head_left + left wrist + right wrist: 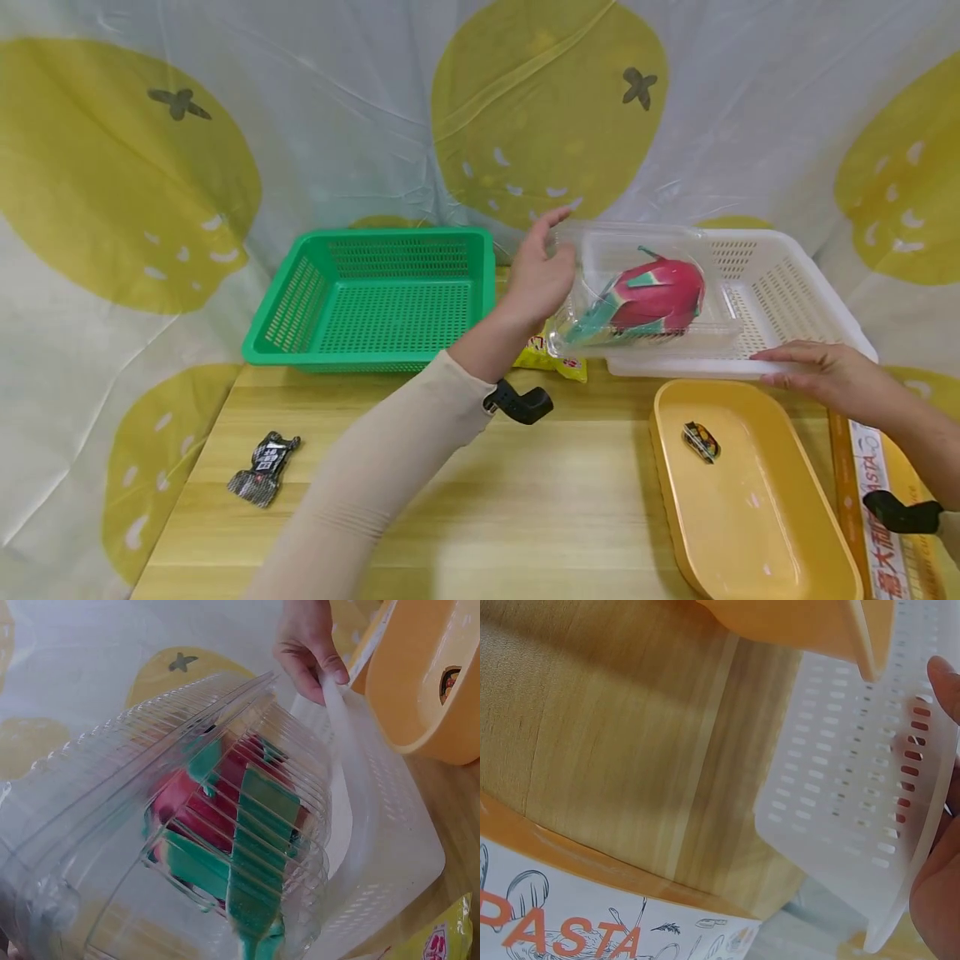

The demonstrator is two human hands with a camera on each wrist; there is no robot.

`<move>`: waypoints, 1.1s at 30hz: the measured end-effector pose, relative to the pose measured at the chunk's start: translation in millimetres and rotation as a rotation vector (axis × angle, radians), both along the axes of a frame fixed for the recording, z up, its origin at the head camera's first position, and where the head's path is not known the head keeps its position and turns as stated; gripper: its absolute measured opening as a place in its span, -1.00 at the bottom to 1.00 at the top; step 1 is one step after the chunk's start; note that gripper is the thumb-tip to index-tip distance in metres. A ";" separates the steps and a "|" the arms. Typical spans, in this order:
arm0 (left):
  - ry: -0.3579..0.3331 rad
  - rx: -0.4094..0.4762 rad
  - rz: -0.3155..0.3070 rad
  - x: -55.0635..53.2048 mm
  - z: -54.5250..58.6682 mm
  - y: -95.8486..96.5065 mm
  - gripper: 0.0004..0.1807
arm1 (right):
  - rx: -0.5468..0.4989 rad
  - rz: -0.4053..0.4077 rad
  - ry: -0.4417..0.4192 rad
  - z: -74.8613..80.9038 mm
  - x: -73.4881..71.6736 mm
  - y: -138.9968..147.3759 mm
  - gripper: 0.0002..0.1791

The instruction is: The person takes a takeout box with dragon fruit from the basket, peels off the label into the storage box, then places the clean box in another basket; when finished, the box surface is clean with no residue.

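Observation:
My left hand point(542, 275) grips the left end of a clear plastic box point(90, 802), its index finger reaching up past the edge. A red dragon fruit with green scales point(663, 292) shows through the box's ribbed walls. The box overlaps the left part of a white perforated basket point(828, 304) in the head view. On that basket's front right rim, my right hand point(840, 375) has its thumb and fingers on either side, pinching it. The right wrist view shows this hand point(945, 877) only in part, at the right border.
A green basket point(480, 358) stands left of the white one. Between them lies a yellow packet point(551, 358), partly hidden. An orange tray point(738, 508) with a small dark packet point(702, 442) sits in front, beside a pasta box point(873, 508). A black wrapped packet point(264, 468) lies front left.

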State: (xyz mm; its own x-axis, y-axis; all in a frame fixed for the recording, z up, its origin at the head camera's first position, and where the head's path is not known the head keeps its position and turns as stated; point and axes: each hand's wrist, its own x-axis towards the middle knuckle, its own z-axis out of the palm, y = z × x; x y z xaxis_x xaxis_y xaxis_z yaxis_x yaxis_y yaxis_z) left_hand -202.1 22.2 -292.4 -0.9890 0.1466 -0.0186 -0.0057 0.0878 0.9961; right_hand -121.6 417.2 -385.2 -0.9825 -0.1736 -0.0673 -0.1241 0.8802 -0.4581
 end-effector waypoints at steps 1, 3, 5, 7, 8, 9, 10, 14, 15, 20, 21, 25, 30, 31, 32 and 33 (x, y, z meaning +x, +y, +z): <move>0.004 -0.010 -0.001 -2.6 -1.0 6.5 -0.46 | -0.006 0.003 0.009 -0.2 0.5 0.1 -0.64; 0.014 -0.048 0.012 -6.9 -3.2 19.4 -0.47 | -0.021 0.012 0.023 -1.0 1.3 -0.3 -0.66; 0.024 -0.104 0.037 -10.5 -6.0 32.7 -0.49 | -0.034 0.025 0.033 -1.4 1.4 -0.9 -0.67; 0.033 -0.169 0.068 -12.7 -9.2 45.3 -0.50 | -0.050 0.036 0.041 -2.2 1.5 -1.6 -0.69; 0.027 -0.195 0.079 -13.1 -10.6 50.9 -0.51 | -0.048 0.036 0.044 -2.5 1.6 -2.0 -0.69; 0.021 -0.213 0.087 -13.4 -11.8 56.2 -0.51 | -0.046 0.032 0.042 -2.4 1.8 -2.4 -0.69; 0.014 -0.223 0.089 -14.0 -13.0 60.8 -0.52 | -0.043 0.034 0.040 -2.4 2.0 -2.5 -0.69; -0.014 -0.237 0.101 -17.1 -15.7 73.3 -0.51 | -0.016 0.019 0.017 -0.2 3.1 -3.1 -0.67; -0.018 -0.235 0.107 -18.1 -15.9 75.3 -0.52 | -0.017 0.017 0.012 0.7 3.4 -2.9 -0.67; -0.025 -0.260 0.135 -23.5 -15.8 84.2 -0.52 | -0.035 0.006 0.018 2.5 4.4 -1.8 -0.68; -0.029 -0.267 0.141 -24.7 -16.4 86.4 -0.52 | -0.037 0.006 0.019 2.3 4.3 -1.7 -0.68; -0.057 -0.293 0.144 -27.7 -20.2 97.5 -0.55 | -0.036 0.004 0.025 -0.3 3.3 -1.3 -0.68; -0.065 -0.301 0.126 -27.8 -29.5 113.4 -0.56 | -0.060 0.007 0.041 -1.7 5.0 -1.5 -0.70; -0.061 -0.307 0.123 -27.3 -31.5 116.5 -0.56 | -0.064 0.009 0.045 -1.8 5.3 -1.3 -0.71; -0.053 -0.315 0.120 -26.8 -33.8 119.8 -0.55 | -0.059 0.007 0.045 -1.7 5.6 -1.1 -0.71; -0.045 -0.331 0.117 -26.1 -35.9 123.1 -0.55 | -0.052 0.006 0.045 -1.6 5.8 -0.9 -0.70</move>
State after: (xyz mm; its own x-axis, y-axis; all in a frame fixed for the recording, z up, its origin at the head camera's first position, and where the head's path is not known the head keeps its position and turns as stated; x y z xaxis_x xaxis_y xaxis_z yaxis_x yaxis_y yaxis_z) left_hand -228.3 145.3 -328.3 -0.9958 0.0113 -0.0905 -0.0783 0.4018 0.9124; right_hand -115.7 416.2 -386.8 -0.9834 -0.1812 -0.0135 -0.1506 0.8545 -0.4971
